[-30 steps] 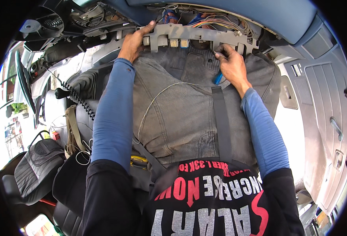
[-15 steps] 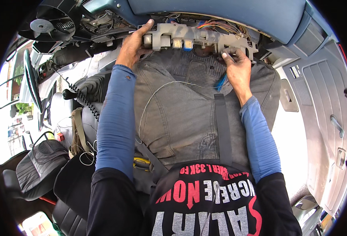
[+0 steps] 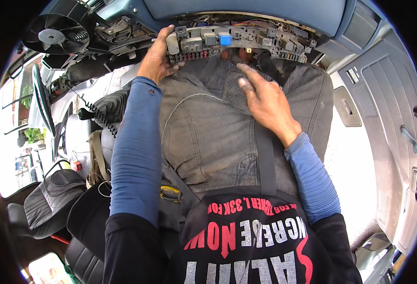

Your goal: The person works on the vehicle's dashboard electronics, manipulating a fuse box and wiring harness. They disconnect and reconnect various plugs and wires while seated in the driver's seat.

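Observation:
A long grey fuse box (image 3: 241, 39) with relays, one of them a blue relay (image 3: 224, 39), and a row of small coloured fuses (image 3: 196, 55) is tipped toward me below the dashboard. My left hand (image 3: 157, 57) grips its left end, thumb on top and fingers beneath. Just under the middle of the box, my right hand (image 3: 267, 102) is apart from it, index finger and thumb stretched out; its other fingers are mostly hidden. A thin pale wire (image 3: 180, 102) arcs across my lap and disappears beneath the right hand.
Coloured wires (image 3: 260, 23) run behind the box under the blue dashboard (image 3: 246, 9). A black fan housing (image 3: 52, 35) stands at the upper left, a gear lever (image 3: 84, 113) below it. The grey door panel (image 3: 388, 113) is on the right. A yellow-and-black tool (image 3: 170, 193) lies by my waist.
The fuse box has tilted so its relay and fuse side now faces up. My right hand has let go of its right end and moved down and left. The blue item under that hand is hidden now.

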Action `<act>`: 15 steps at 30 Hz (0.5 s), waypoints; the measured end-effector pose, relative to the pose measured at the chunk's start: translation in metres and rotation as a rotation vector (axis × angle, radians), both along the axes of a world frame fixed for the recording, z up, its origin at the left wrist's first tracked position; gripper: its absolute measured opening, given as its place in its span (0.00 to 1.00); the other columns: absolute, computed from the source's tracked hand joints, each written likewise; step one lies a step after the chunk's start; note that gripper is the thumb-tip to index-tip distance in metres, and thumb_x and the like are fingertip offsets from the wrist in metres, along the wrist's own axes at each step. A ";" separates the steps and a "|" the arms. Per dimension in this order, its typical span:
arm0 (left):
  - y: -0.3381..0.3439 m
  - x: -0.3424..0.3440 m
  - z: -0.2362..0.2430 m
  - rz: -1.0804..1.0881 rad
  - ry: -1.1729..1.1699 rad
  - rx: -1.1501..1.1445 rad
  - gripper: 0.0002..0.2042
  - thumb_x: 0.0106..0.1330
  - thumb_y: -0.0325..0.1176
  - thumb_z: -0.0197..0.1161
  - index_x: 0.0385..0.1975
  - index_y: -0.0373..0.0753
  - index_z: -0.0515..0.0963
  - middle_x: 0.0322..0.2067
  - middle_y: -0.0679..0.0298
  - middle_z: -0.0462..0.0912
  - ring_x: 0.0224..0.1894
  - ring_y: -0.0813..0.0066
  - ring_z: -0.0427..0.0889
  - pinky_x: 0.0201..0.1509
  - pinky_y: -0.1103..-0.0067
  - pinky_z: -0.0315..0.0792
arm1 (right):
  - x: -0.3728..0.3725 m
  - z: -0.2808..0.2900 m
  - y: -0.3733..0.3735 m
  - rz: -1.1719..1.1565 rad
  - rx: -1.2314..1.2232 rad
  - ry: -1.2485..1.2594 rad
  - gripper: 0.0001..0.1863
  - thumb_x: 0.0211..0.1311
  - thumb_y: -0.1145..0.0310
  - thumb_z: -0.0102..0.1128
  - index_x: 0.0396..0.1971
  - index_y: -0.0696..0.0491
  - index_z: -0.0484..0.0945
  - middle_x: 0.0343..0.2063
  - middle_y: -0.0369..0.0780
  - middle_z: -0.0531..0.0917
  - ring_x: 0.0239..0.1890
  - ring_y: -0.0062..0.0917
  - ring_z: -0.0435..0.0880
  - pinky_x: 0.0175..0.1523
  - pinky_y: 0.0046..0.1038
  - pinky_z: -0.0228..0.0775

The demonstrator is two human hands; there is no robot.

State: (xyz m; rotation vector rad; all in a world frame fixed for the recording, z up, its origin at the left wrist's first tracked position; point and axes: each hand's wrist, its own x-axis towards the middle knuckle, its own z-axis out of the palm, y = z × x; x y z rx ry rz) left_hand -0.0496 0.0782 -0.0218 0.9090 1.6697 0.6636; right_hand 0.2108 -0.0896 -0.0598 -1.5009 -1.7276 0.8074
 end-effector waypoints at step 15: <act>-0.014 -0.004 0.006 -0.113 0.115 -0.168 0.36 0.66 0.82 0.47 0.42 0.53 0.81 0.29 0.69 0.76 0.23 0.80 0.63 0.31 0.72 0.64 | -0.036 -0.012 0.006 0.212 -0.050 -0.160 0.31 0.77 0.62 0.55 0.75 0.57 0.66 0.37 0.57 0.90 0.43 0.54 0.91 0.49 0.54 0.82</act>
